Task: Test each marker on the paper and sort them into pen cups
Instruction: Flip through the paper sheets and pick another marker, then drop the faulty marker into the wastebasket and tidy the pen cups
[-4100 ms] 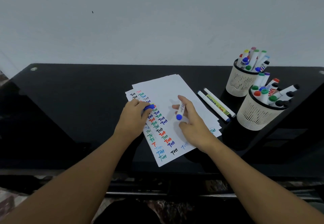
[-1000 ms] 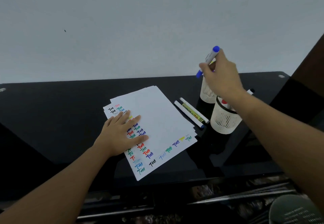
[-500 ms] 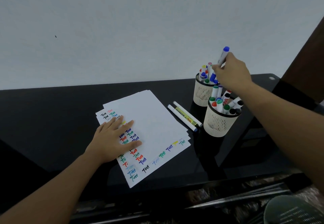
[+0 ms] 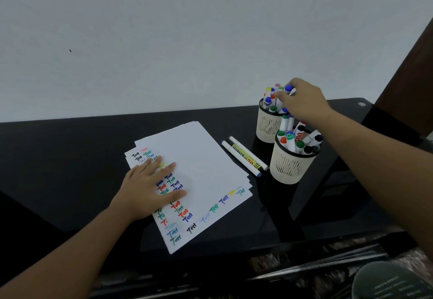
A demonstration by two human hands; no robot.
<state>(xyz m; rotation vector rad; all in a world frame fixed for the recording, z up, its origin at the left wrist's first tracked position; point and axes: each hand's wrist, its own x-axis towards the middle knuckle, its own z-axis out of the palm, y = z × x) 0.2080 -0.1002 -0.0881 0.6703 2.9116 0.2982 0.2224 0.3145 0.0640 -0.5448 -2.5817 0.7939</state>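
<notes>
Marker sort update, left to right: left hand (image 4: 150,189) lies flat on the paper (image 4: 199,172), fingers straight and spread, pinning the stack to the desk (image 4: 70,158) same as half a second ago. Paper already carries columns of coloured "Test" marks, so many markers look tested. Two loose markers (image 4: 243,158) lie side by side on the desk between paper and cups, untouched across the recent frames; probably next in line. Near cup (image 4: 290,165) full of capped markers, no change. Far cup (image 4: 267,124): this is where the change is. Blue-capped marker (image 4: 288,88) was held high above the cups a second ago, tilted down toward the far cup half a second ago, and now sits down among the others with only its cap end showing. Right hand (image 4: 302,104) is over that cup, fingers curled round the marker's top; can't tell if they've begun to let go. Judgement: this marker's sort is basically complete pending release. Risk: hand knocking the crowded neighbours on the way out
</notes>
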